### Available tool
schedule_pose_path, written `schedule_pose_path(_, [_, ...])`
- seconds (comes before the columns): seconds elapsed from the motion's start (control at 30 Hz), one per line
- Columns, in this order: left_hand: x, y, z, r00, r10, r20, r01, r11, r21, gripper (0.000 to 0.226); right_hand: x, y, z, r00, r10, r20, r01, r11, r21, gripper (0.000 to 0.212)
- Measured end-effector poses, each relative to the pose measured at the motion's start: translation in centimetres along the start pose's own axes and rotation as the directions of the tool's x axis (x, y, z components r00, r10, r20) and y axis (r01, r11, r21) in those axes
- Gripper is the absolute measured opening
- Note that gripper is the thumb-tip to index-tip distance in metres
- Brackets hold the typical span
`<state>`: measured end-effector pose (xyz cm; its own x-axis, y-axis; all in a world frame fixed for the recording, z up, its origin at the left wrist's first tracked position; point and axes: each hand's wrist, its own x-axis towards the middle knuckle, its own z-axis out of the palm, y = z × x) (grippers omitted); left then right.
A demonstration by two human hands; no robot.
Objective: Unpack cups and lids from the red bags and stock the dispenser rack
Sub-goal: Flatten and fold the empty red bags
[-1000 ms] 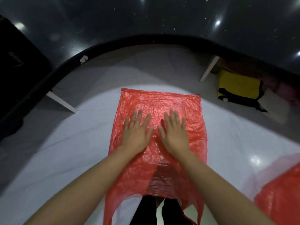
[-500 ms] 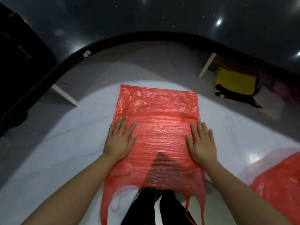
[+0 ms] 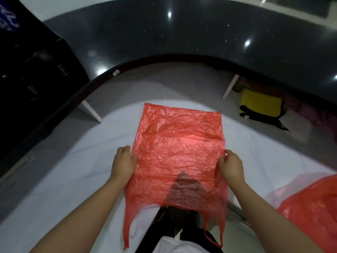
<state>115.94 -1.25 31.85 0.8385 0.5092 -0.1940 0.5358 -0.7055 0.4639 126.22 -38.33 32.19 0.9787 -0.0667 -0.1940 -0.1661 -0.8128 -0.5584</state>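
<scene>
An empty red plastic bag (image 3: 178,148) lies flat on the white table (image 3: 63,179), its handles hanging over the near edge. My left hand (image 3: 123,163) pinches the bag's left side edge. My right hand (image 3: 231,166) pinches its right side edge. Both hands sit about halfway along the bag. No cups, lids or dispenser rack are in view.
A second red bag (image 3: 313,209) lies at the table's right edge. Beyond the table runs a dark curved counter (image 3: 164,42) on white legs, with a yellow and black bag (image 3: 260,106) on the floor beneath it. Dark shelving stands at the left.
My hands slid outward from the bag's middle, flat on it, to its two side edges. They now curl and grip those edges instead of pressing flat.
</scene>
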Motion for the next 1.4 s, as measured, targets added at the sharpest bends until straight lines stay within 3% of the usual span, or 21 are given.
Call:
schedule_pose_path(0.07, [0.1, 0.5, -0.3, 1.000, 0.003, 0.013, -0.003, 0.999, -0.043, 0.011, 0.1, -0.3, 0.3, 1.000, -0.013, 0.007, 0.013, 1.000, -0.014, 0.022])
schedule_pose_path(0.53, [6.9, 2.7, -0.2, 0.996, -0.026, -0.089, 0.016, 0.994, -0.108, 0.016, 8.2, -4.7, 2.6, 0.988, -0.110, -0.110, 0.110, 0.994, -0.004, 0.033])
schedule_pose_path(0.6, [7.4, 3.3, -0.5, 0.995, 0.008, -0.102, -0.013, 0.999, -0.051, 0.023, 9.0, -5.5, 2.4, 0.982, -0.150, -0.115, 0.139, 0.986, -0.097, 0.039])
schedule_pose_path(0.67, [6.7, 3.9, -0.4, 0.983, 0.127, -0.131, -0.104, 0.981, 0.164, 0.039, 8.1, -6.2, 2.3, 0.961, -0.246, -0.129, 0.207, 0.943, -0.260, 0.045])
schedule_pose_path(0.77, [3.4, 5.3, 1.1, 0.922, 0.383, -0.053, -0.350, 0.885, 0.307, 0.051, 4.1, -7.7, 3.7, 0.889, -0.457, 0.001, 0.427, 0.829, -0.361, 0.050])
schedule_pose_path(0.9, [-0.7, 6.4, 5.1, 0.912, 0.359, 0.200, -0.408, 0.849, 0.335, 0.060, -1.0, -8.9, 8.3, 0.816, -0.475, 0.330, 0.572, 0.748, -0.336, 0.058])
schedule_pose_path(1.0, [-1.5, 4.6, 6.4, 0.916, 0.331, 0.228, -0.394, 0.854, 0.342, 0.058, -2.1, -7.3, 10.0, 0.828, -0.406, 0.387, 0.541, 0.759, -0.361, 0.063])
schedule_pose_path(1.27, [-1.9, -1.3, 6.2, 0.888, 0.440, 0.132, -0.457, 0.822, 0.340, 0.058, -2.0, 0.0, 6.9, 0.908, -0.354, 0.224, 0.419, 0.793, -0.442, 0.060])
schedule_pose_path(1.4, [-1.8, -2.4, 6.0, 0.891, 0.436, 0.130, -0.452, 0.821, 0.348, 0.059, -2.0, 2.3, 4.5, 0.918, -0.325, 0.229, 0.395, 0.809, -0.435, 0.060])
